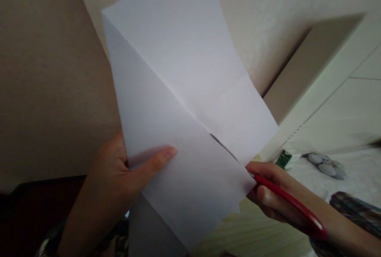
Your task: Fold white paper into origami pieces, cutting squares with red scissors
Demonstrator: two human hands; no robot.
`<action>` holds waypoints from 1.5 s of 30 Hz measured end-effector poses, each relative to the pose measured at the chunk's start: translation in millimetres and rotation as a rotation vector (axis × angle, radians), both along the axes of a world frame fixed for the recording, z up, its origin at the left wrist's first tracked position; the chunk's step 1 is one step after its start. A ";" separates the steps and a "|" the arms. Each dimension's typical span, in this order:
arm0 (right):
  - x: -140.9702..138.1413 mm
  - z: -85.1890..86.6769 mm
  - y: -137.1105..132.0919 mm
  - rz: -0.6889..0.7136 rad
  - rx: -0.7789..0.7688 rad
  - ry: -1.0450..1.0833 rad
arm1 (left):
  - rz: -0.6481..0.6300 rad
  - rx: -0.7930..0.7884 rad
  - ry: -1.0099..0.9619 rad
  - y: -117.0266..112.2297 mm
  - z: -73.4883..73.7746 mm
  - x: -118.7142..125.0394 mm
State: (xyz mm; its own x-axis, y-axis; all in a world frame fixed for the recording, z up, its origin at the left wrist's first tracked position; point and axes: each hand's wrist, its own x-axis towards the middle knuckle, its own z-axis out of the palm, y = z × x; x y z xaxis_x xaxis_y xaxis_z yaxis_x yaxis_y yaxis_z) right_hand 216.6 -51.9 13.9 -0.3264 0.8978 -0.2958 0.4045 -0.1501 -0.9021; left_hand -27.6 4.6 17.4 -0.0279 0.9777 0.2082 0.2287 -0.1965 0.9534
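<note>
A white sheet of paper (181,90) with fold creases fills the middle of the view, held up in the air. My left hand (119,177) grips its lower left edge, thumb pressed flat on the front. My right hand (276,193) holds red-handled scissors (291,205) at the sheet's lower right edge. A short dark slit (223,146) runs into the paper along one crease from that edge. The blades are mostly hidden behind the paper.
Behind the paper are a beige wall (44,70) and a pale door frame (312,82). A white patterned cloth (333,169) lies at the lower right. A dark surface (32,209) sits at the lower left.
</note>
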 end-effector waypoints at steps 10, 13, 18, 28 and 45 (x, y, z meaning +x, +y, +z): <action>-8.4 11.3 1.5 -0.008 0.029 -0.009 | -0.094 -0.058 -0.042 -3.9 5.1 4.8; -6.8 5.4 0.3 -0.019 -0.014 0.035 | -0.091 -0.072 -0.074 -4.5 5.2 6.4; -3.3 -4.0 1.0 -0.016 -0.021 0.121 | -0.152 -0.113 -0.098 -3.7 3.9 3.7; -2.9 -5.0 0.2 0.014 -0.016 0.145 | -0.137 -0.147 -0.097 -4.1 5.2 3.2; -3.7 -3.8 -0.3 -0.013 -0.026 0.052 | -0.172 -0.128 -0.044 0.0 2.2 0.2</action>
State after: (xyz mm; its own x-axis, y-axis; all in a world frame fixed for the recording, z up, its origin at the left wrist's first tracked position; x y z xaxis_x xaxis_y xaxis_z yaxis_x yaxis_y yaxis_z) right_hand 212.9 -52.2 10.1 -0.3300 0.8945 -0.3015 0.3547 -0.1785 -0.9178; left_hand -27.4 4.7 19.6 0.1351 0.9873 0.0839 0.1596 -0.1052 0.9816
